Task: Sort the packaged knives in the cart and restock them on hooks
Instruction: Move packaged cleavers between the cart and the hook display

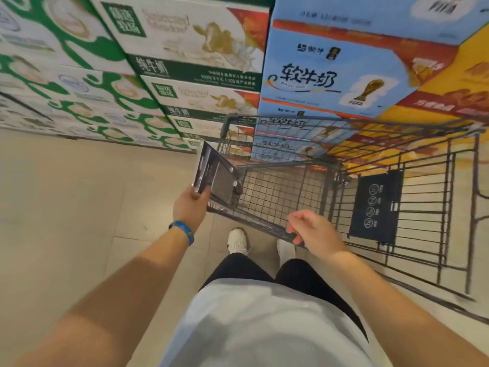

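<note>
My left hand [191, 205] grips the lower end of a dark packaged knife [211, 173], held upright just left of the cart's near-left corner. The grey wire cart [397, 197] stands in front of me and to the right; its mesh floor shows no other packages. My right hand [312, 229] curls round the cart's near rim bar. No hooks are in view.
Stacked green-and-white milk cartons [148, 75] and blue cartons [330, 75] rise like a wall right behind the cart. A dark sign plate [375, 205] hangs inside the cart's right side. Beige tiled floor [66, 194] spreads to the left. My white shoes [238, 241] stand by the cart.
</note>
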Demonstrator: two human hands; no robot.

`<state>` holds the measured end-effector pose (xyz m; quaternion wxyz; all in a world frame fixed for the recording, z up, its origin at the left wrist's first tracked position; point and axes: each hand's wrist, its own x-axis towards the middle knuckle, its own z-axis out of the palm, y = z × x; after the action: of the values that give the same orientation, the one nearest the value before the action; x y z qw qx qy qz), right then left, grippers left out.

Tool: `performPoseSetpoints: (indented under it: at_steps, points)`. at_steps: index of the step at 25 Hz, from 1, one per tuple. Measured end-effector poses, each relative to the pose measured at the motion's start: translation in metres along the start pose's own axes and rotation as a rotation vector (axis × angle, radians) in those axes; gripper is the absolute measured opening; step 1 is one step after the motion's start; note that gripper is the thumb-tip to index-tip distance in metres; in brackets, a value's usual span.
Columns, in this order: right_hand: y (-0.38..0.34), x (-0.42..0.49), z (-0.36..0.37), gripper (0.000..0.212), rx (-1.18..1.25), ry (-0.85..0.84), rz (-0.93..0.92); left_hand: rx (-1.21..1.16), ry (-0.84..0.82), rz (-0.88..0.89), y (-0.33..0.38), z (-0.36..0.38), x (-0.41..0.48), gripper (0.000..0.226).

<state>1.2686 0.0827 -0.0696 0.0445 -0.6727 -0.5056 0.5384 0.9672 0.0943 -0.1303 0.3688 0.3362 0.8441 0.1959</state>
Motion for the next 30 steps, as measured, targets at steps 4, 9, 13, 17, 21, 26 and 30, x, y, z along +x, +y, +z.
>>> performPoseSetpoints:
  at_steps: [4, 9, 13, 17, 21, 26, 30]
  points:
    - [0.013, -0.004, -0.009, 0.017, 0.046, 0.017, 0.086, 0.147, 0.036, 0.195, 0.019, 0.005, 0.020, 0.056]
    - [0.017, 0.004, -0.017, 0.024, 0.031, -0.093, 0.130, 0.250, -0.246, 0.214, 0.040, 0.032, 0.010, 0.035]
    - [0.014, 0.027, -0.025, 0.025, -0.007, -0.158, 0.092, 0.493, -0.220, 0.442, 0.065, 0.056, -0.013, 0.027]
    - [0.015, 0.052, -0.037, 0.036, -0.130, -0.200, 0.062, 0.539, -0.226, 0.616, 0.088, 0.052, -0.033, 0.032]
    - [0.013, 0.062, -0.056, 0.115, 0.004, -0.075, 0.039, 0.374, -0.261, 0.696, 0.118, 0.033, -0.066, 0.038]
    - [-0.023, 0.072, -0.094, 0.123, 0.241, -0.091, -0.082, -0.366, -0.286, 0.554, 0.187, 0.011, -0.080, 0.031]
    - [-0.056, 0.068, -0.113, 0.079, 0.426, 0.005, -0.177, -0.646, -0.303, 0.417, 0.230, 0.008, -0.077, 0.033]
